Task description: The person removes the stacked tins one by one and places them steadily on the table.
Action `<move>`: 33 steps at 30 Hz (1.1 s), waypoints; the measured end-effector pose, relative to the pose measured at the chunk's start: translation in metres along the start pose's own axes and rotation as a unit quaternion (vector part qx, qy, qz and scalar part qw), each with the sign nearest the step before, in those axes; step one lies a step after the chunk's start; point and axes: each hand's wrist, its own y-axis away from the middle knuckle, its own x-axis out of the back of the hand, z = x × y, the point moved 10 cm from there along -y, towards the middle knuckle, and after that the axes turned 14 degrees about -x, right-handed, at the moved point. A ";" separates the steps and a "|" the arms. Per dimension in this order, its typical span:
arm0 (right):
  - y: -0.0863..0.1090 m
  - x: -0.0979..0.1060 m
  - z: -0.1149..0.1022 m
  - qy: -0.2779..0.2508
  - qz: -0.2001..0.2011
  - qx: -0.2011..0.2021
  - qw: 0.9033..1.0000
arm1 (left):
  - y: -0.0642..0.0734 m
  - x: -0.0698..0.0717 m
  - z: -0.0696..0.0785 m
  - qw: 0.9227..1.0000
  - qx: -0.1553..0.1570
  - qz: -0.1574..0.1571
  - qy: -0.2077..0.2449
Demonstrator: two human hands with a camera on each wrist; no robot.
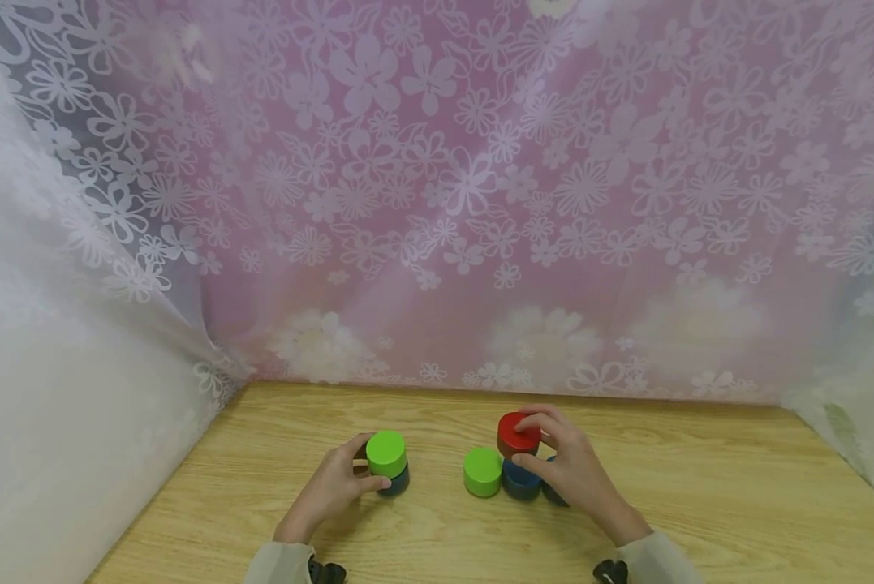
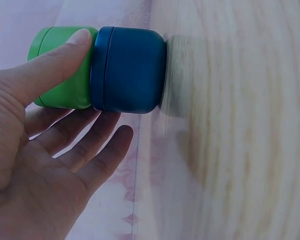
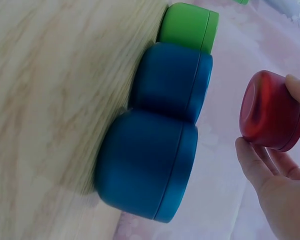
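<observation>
On the left, a small round green tin [image 1: 386, 451] sits on top of a dark blue tin [image 2: 132, 70], which stands on the table. My left hand [image 1: 337, 485] grips the green tin between thumb and fingers, fingertips reaching down beside the blue one. In my right hand [image 1: 574, 464] a red tin [image 1: 517, 435] is pinched, raised off the table. Below it stand a second green tin [image 1: 483, 472], a blue tin [image 1: 522, 484] and another blue tin [image 3: 145, 162], side by side in a row. The right hand partly covers the last one in the head view.
The light wood-grain table [image 1: 437, 543] ends at a pink flowered curtain [image 1: 437, 203] behind. Pale sheeting [image 1: 57, 389] hangs along the left side, and a whitish leaf-patterned cloth [image 1: 856, 422] closes off the right.
</observation>
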 end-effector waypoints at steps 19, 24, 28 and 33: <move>0.007 0.010 0.007 0.020 0.012 -0.014 1.000 | -0.001 0.000 0.000 1.000 -0.005 0.000 -0.003; 0.008 0.014 0.007 0.015 0.012 -0.019 1.000 | -0.001 0.000 0.001 1.000 -0.007 -0.001 -0.005; 0.009 0.016 0.006 0.013 0.013 -0.020 1.000 | -0.001 0.000 0.002 1.000 -0.010 -0.002 -0.005; 0.010 0.021 0.008 0.016 0.018 -0.022 0.999 | -0.001 0.000 0.001 1.000 -0.010 -0.005 -0.006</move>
